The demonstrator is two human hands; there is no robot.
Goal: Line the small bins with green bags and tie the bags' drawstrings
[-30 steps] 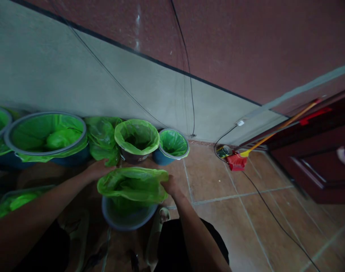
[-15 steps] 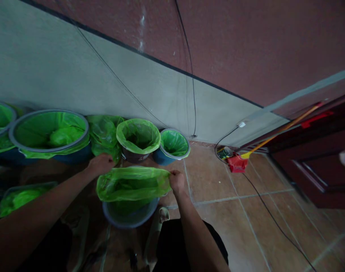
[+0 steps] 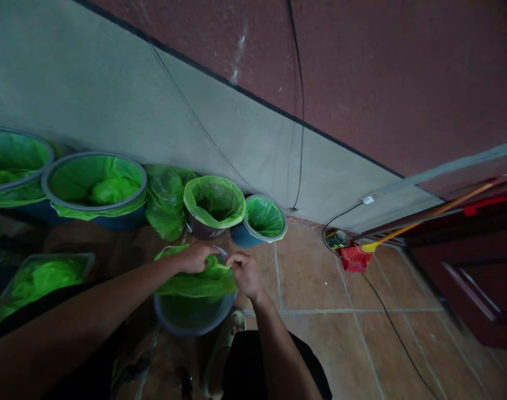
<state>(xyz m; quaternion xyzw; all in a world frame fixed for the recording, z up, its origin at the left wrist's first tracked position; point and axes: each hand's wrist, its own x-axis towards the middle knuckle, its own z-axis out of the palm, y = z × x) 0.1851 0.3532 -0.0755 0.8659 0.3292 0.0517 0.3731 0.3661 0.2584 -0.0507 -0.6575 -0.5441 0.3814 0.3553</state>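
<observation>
A green plastic bin bag (image 3: 195, 283) hangs in the mouth of a bluish-grey bin (image 3: 195, 325) between my feet. My right hand (image 3: 245, 273) pinches the bag's edge at the right, above the bin's rim. Close beside it, my left hand (image 3: 197, 257) is closed on the bag's far edge, with its fingertips partly hidden. The far part of the bag's edge stands above the rim, while the near side of the rim is bare.
Along the wall stand several bins lined with green bags, among them a dark bin (image 3: 214, 222), a small blue bin (image 3: 264, 219) and a large bin (image 3: 95, 183). A clear box (image 3: 49, 278) with green plastic stands left. A red dustpan (image 3: 355, 257) and a cable lie right.
My left hand has moved right along the bag's edge, close to my right hand. The bag's mouth, stretched wide before, is now bunched. The view has shifted slightly left.
</observation>
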